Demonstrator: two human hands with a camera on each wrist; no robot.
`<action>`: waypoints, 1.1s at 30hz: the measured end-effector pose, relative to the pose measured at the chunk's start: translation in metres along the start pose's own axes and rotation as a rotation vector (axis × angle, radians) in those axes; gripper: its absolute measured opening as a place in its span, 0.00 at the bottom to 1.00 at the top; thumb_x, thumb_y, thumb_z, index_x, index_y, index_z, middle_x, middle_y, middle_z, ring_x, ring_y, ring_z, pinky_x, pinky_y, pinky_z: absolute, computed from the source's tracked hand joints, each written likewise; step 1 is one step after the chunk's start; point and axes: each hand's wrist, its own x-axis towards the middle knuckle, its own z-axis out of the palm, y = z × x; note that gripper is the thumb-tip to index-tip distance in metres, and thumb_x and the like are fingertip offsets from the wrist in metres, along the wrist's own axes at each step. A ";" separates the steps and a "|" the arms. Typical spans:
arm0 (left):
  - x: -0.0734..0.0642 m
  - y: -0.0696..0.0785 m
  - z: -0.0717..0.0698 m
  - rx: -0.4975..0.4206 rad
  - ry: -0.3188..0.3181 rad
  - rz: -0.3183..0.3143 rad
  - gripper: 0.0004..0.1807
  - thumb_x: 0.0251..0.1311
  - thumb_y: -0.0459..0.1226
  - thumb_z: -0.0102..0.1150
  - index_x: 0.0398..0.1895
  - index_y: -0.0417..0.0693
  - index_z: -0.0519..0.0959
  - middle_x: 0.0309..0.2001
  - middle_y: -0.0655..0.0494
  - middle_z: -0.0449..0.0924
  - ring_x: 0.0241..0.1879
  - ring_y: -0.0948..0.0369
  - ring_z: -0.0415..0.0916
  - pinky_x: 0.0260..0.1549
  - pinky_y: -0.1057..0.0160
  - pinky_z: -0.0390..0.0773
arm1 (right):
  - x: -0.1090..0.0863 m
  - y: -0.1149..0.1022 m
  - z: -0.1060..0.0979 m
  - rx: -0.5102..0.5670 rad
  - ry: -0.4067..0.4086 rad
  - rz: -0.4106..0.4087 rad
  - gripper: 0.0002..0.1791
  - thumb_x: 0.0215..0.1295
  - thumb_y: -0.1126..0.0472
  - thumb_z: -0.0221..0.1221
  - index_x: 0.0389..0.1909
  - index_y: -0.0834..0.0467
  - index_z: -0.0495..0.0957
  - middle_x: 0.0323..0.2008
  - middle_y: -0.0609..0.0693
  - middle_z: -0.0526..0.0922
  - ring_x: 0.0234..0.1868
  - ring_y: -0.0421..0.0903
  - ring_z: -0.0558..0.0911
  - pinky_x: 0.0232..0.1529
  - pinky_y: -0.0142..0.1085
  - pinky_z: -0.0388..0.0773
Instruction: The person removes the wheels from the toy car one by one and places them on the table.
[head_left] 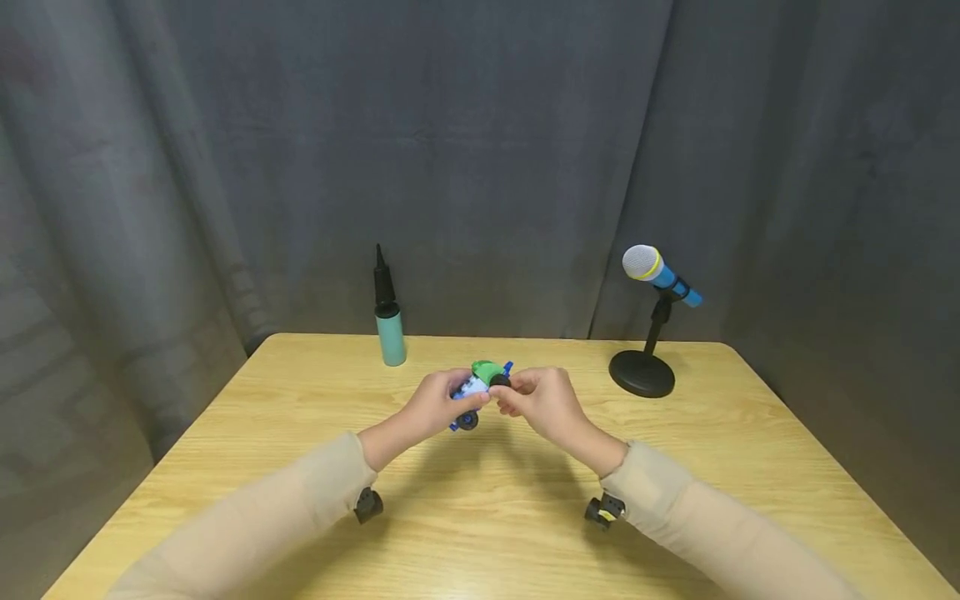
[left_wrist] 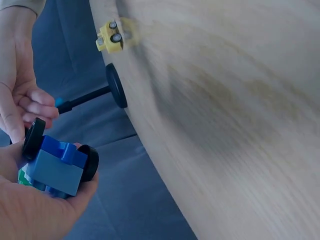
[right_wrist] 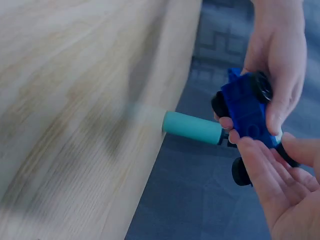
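A toy car of blue and light-blue blocks with a green top and black wheels is held above the table between both hands. My left hand grips its near part, the thumb along the side. At the far end, my right hand pinches the car near a black wheel. In the right wrist view the car's dark-blue underside faces the camera, and the right fingers lie against it. The left wrist view shows the blue end block between two wheels.
A teal hand pump with a black nozzle stands at the back left of the wooden table. A blue toy microphone on a black stand is at the back right. In the left wrist view, a small yellow wheeled toy lies near the table edge.
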 end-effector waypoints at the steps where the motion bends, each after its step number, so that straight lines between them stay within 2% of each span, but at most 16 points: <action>1: 0.000 0.000 -0.001 -0.002 0.000 -0.004 0.15 0.64 0.41 0.62 0.47 0.40 0.79 0.35 0.52 0.80 0.31 0.64 0.73 0.30 0.67 0.75 | 0.000 0.000 -0.001 0.020 -0.023 0.014 0.13 0.61 0.57 0.65 0.22 0.62 0.84 0.21 0.53 0.86 0.23 0.47 0.86 0.26 0.29 0.82; 4: 0.000 0.000 -0.002 -0.004 0.002 -0.006 0.16 0.64 0.41 0.62 0.48 0.39 0.78 0.34 0.52 0.79 0.30 0.63 0.71 0.29 0.67 0.74 | 0.002 0.002 -0.005 0.069 -0.115 0.040 0.14 0.65 0.57 0.62 0.28 0.64 0.84 0.26 0.56 0.87 0.29 0.53 0.87 0.30 0.32 0.83; 7: 0.001 0.001 -0.003 -0.010 0.002 -0.025 0.17 0.64 0.42 0.61 0.49 0.39 0.78 0.34 0.52 0.79 0.30 0.63 0.72 0.29 0.67 0.74 | 0.006 0.004 -0.014 0.128 -0.235 0.082 0.15 0.69 0.57 0.58 0.37 0.68 0.83 0.32 0.59 0.87 0.35 0.53 0.88 0.37 0.36 0.84; 10: 0.000 -0.001 -0.003 -0.014 0.005 -0.063 0.19 0.64 0.42 0.61 0.50 0.37 0.77 0.36 0.50 0.80 0.32 0.62 0.74 0.31 0.66 0.76 | 0.011 0.009 -0.023 0.197 -0.339 0.148 0.17 0.71 0.58 0.56 0.44 0.70 0.81 0.38 0.61 0.87 0.40 0.52 0.87 0.42 0.40 0.84; 12: -0.001 -0.004 -0.004 -0.009 0.011 -0.098 0.22 0.63 0.43 0.62 0.53 0.36 0.76 0.38 0.49 0.81 0.33 0.61 0.75 0.32 0.65 0.78 | 0.014 0.012 -0.028 0.236 -0.377 0.199 0.18 0.70 0.58 0.57 0.46 0.71 0.81 0.40 0.62 0.87 0.43 0.53 0.87 0.44 0.42 0.83; 14: -0.002 -0.006 -0.005 -0.002 0.018 -0.126 0.24 0.63 0.42 0.63 0.55 0.34 0.75 0.39 0.48 0.81 0.34 0.61 0.75 0.32 0.64 0.78 | 0.017 0.015 -0.033 0.272 -0.380 0.250 0.18 0.68 0.57 0.60 0.45 0.70 0.82 0.40 0.61 0.87 0.44 0.53 0.87 0.46 0.43 0.83; 17: -0.004 -0.008 -0.006 0.002 0.024 -0.155 0.25 0.61 0.42 0.64 0.56 0.35 0.75 0.40 0.48 0.81 0.34 0.61 0.74 0.32 0.64 0.78 | 0.021 0.022 -0.041 0.312 -0.341 0.327 0.17 0.62 0.56 0.65 0.43 0.67 0.83 0.39 0.58 0.88 0.44 0.53 0.86 0.49 0.44 0.81; 22: -0.005 -0.008 -0.007 -0.002 0.026 -0.158 0.25 0.60 0.41 0.66 0.56 0.36 0.76 0.39 0.49 0.81 0.33 0.62 0.73 0.30 0.66 0.78 | 0.026 0.036 -0.054 0.356 -0.274 0.399 0.15 0.59 0.58 0.67 0.41 0.66 0.82 0.37 0.56 0.88 0.43 0.52 0.87 0.60 0.50 0.73; 25: -0.006 -0.008 -0.006 -0.002 0.027 -0.155 0.25 0.60 0.41 0.66 0.56 0.36 0.76 0.39 0.49 0.81 0.33 0.62 0.73 0.30 0.66 0.77 | 0.028 0.047 -0.060 0.375 -0.256 0.424 0.14 0.59 0.60 0.67 0.40 0.66 0.81 0.36 0.55 0.88 0.41 0.52 0.87 0.58 0.50 0.75; 30: -0.006 -0.007 -0.005 0.004 0.025 -0.154 0.25 0.59 0.41 0.67 0.56 0.36 0.76 0.39 0.49 0.81 0.32 0.62 0.73 0.29 0.66 0.77 | 0.031 0.064 -0.071 0.425 -0.219 0.466 0.15 0.59 0.63 0.67 0.43 0.68 0.77 0.33 0.51 0.88 0.36 0.46 0.88 0.47 0.43 0.82; 33: -0.006 -0.007 -0.005 0.010 0.023 -0.164 0.27 0.59 0.42 0.67 0.57 0.36 0.75 0.41 0.48 0.82 0.33 0.62 0.73 0.30 0.66 0.77 | 0.032 0.073 -0.079 0.416 -0.208 0.474 0.19 0.61 0.65 0.65 0.49 0.72 0.74 0.35 0.50 0.88 0.36 0.44 0.87 0.49 0.43 0.81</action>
